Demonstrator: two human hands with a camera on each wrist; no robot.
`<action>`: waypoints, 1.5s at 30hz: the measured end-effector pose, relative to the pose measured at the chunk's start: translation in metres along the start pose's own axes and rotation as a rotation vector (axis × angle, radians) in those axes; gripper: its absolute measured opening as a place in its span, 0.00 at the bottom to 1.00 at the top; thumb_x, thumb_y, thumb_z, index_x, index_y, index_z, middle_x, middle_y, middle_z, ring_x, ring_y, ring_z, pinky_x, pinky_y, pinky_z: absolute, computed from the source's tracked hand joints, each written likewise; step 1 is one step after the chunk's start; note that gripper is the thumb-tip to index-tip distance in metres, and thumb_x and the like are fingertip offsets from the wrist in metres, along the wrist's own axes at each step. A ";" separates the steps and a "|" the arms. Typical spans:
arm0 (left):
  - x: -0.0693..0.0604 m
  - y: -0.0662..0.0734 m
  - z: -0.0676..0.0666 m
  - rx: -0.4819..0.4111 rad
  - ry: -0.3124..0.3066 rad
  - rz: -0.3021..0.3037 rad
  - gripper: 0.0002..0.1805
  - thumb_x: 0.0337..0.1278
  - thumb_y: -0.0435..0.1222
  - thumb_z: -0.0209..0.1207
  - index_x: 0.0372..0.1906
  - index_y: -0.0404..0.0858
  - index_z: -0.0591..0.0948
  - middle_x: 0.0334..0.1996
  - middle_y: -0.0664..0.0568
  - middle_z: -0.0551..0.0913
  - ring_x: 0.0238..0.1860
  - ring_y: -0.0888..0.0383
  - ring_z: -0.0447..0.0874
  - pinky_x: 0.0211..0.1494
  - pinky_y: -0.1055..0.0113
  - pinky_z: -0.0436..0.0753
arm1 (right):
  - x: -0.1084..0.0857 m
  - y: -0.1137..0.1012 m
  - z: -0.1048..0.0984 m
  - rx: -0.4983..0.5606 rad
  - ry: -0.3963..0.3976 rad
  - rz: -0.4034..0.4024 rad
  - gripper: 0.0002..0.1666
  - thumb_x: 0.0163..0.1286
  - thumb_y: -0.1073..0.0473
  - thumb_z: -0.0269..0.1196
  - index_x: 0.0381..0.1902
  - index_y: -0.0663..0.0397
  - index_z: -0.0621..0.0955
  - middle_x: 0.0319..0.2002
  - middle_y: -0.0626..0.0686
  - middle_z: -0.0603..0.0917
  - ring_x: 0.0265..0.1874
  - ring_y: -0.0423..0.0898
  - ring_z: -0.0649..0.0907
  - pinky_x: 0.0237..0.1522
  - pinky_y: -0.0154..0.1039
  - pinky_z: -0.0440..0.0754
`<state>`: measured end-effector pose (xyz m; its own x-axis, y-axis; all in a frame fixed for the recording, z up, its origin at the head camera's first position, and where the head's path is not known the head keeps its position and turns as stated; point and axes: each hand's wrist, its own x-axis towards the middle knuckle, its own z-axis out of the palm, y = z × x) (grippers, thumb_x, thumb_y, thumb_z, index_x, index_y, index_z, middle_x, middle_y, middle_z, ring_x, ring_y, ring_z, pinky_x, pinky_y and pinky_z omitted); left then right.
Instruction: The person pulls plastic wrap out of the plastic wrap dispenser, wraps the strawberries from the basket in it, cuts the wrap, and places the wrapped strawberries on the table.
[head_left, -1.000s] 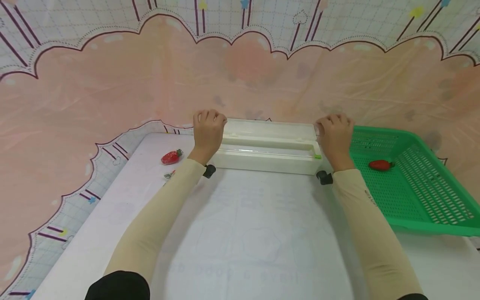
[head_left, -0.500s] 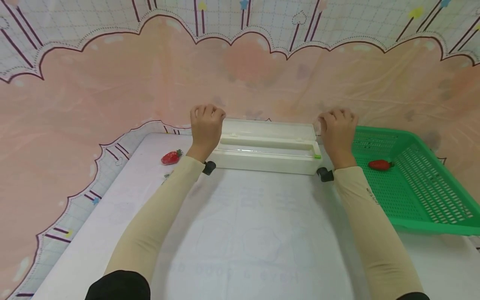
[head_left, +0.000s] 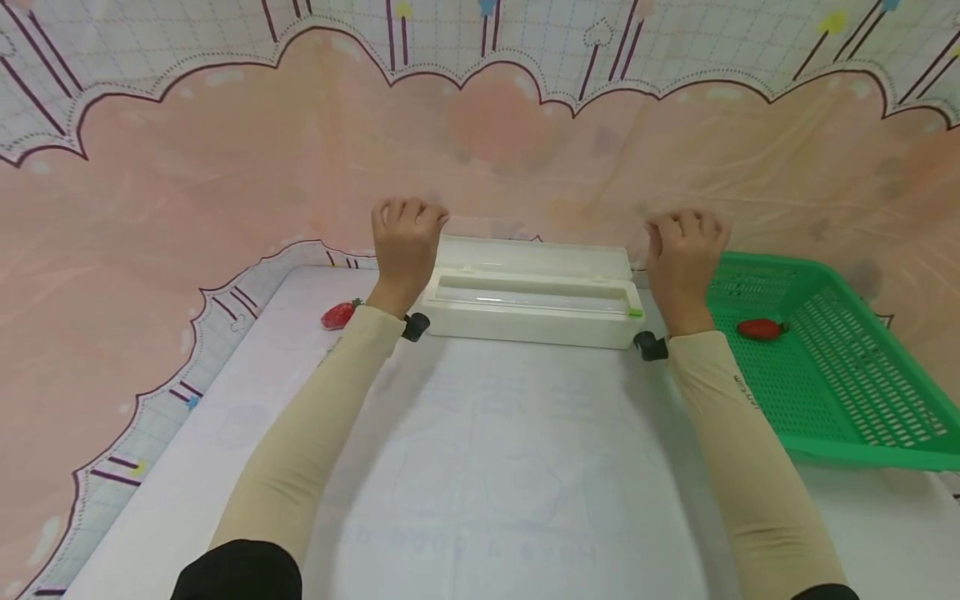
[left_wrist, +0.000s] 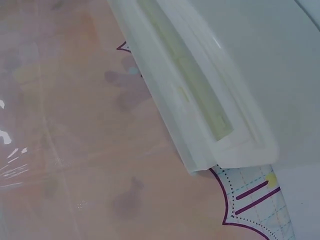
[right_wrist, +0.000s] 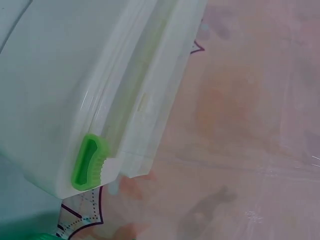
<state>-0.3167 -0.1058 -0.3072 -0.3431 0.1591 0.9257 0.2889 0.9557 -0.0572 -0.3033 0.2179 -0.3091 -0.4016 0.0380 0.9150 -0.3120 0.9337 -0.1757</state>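
Note:
A white cling film dispenser [head_left: 532, 323] stands at the back of the table, its lid [head_left: 536, 257] raised and tipped back. On its right end sits a green slide cutter [right_wrist: 90, 162]. My left hand [head_left: 405, 250] is above the dispenser's left end, and my right hand [head_left: 684, 267] is above its right end. Fingers of both are curled, pinching the edge of a clear sheet of cling film [left_wrist: 14, 162]. The sheet is hard to see, showing mainly as glints and faint lines in the wrist views. Both sets of fingertips are partly hidden.
A green perforated basket [head_left: 810, 454] at the right holds one red strawberry [head_left: 761, 329]. Another strawberry [head_left: 339, 316] lies on the white tabletop [head_left: 517, 467] beside my left wrist. Behind the table hangs a patterned peach cloth [head_left: 300, 167].
Both hands have risen and moved slightly apart, away from the dispenser's ends. The left sleeve now covers a small item seen below the left strawberry. The dispenser and basket have stayed put.

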 end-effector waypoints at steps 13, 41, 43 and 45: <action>0.005 -0.003 -0.003 -0.038 0.165 0.019 0.09 0.59 0.40 0.59 0.30 0.41 0.85 0.28 0.48 0.84 0.35 0.50 0.80 0.49 0.53 0.75 | 0.000 -0.002 0.003 0.046 0.206 -0.005 0.18 0.71 0.55 0.54 0.31 0.63 0.83 0.32 0.61 0.82 0.40 0.58 0.75 0.50 0.56 0.66; 0.013 -0.003 -0.030 -0.132 0.258 0.048 0.06 0.57 0.38 0.61 0.29 0.40 0.84 0.26 0.48 0.83 0.33 0.50 0.78 0.48 0.54 0.72 | 0.006 -0.013 -0.027 0.173 0.321 -0.033 0.15 0.67 0.59 0.59 0.25 0.64 0.82 0.27 0.63 0.80 0.34 0.61 0.74 0.49 0.55 0.67; 0.007 -0.004 -0.037 -0.149 0.258 0.065 0.07 0.58 0.38 0.60 0.29 0.40 0.84 0.26 0.48 0.82 0.32 0.50 0.77 0.48 0.53 0.72 | 0.001 -0.015 -0.036 0.186 0.327 -0.066 0.13 0.64 0.61 0.60 0.24 0.64 0.82 0.26 0.63 0.80 0.33 0.62 0.74 0.47 0.56 0.68; -0.001 -0.005 -0.045 -0.177 0.259 0.092 0.07 0.57 0.38 0.61 0.29 0.40 0.84 0.25 0.48 0.82 0.32 0.50 0.77 0.47 0.53 0.71 | -0.006 -0.017 -0.047 0.201 0.317 -0.112 0.10 0.63 0.64 0.62 0.23 0.64 0.82 0.25 0.63 0.80 0.32 0.62 0.74 0.45 0.58 0.67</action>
<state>-0.2774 -0.1218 -0.2909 -0.0758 0.1525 0.9854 0.4671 0.8785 -0.1000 -0.2553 0.2181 -0.2947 -0.0794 0.0769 0.9939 -0.5138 0.8512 -0.1069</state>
